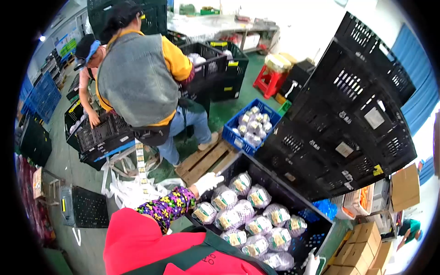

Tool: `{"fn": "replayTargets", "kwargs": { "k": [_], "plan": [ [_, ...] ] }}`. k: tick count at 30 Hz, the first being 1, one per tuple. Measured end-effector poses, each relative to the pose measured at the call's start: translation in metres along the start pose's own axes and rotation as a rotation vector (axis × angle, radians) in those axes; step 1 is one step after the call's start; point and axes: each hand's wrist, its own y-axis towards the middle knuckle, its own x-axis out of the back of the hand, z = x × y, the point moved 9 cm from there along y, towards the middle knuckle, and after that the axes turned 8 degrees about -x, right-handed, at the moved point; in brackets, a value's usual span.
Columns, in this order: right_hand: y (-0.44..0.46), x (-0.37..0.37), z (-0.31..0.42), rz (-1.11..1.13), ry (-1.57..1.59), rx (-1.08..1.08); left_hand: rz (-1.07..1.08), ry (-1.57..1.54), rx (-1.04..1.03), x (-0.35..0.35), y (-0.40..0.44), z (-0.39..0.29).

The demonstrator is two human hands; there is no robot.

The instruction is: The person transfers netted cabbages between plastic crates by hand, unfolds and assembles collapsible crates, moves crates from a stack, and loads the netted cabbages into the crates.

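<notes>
A black plastic crate (287, 189) is in front of me, holding several rounded packs (259, 197) in pale purple netting, each with a printed label. What is inside the netting I cannot make out. My left hand (208, 184), in a white glove below a flowered sleeve, is closed at the crate's left rim, beside the packs. At the near right corner my right hand (312, 265), also white-gloved, grips the crate's edge; part of it is cut off by the lower frame edge. Both hands are outside the pile of packs.
A blue crate (231, 127) of similar packs stands beyond, near a wooden pallet (206, 161). Tall black crates (339, 119) lean on the right. Two co-workers (137, 78) are at black crates on the left. White strips (133, 195) lie on the floor; cardboard boxes (362, 245) are stacked lower right.
</notes>
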Motion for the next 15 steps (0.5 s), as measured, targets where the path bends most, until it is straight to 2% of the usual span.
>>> {"fn": "replayTargets", "kwargs": {
  "k": [4,5,6,10,15],
  "plan": [
    [0.042,-0.027,0.031,0.074,-0.146,-0.044,-0.015,-0.068,0.102,-0.005,0.011,0.008],
    [0.059,-0.031,0.028,0.105,-0.155,-0.057,-0.025,-0.077,0.065,-0.009,0.015,0.005],
    [0.067,-0.041,0.028,0.123,-0.117,-0.105,-0.044,-0.059,0.147,-0.013,0.021,0.010],
    [0.127,-0.054,-0.050,0.163,-0.073,-0.307,-0.073,-0.039,0.284,-0.028,0.029,0.076],
    [0.170,-0.081,-0.142,0.083,0.026,-0.467,-0.082,0.004,0.422,-0.045,0.037,0.139]
  ]
}}
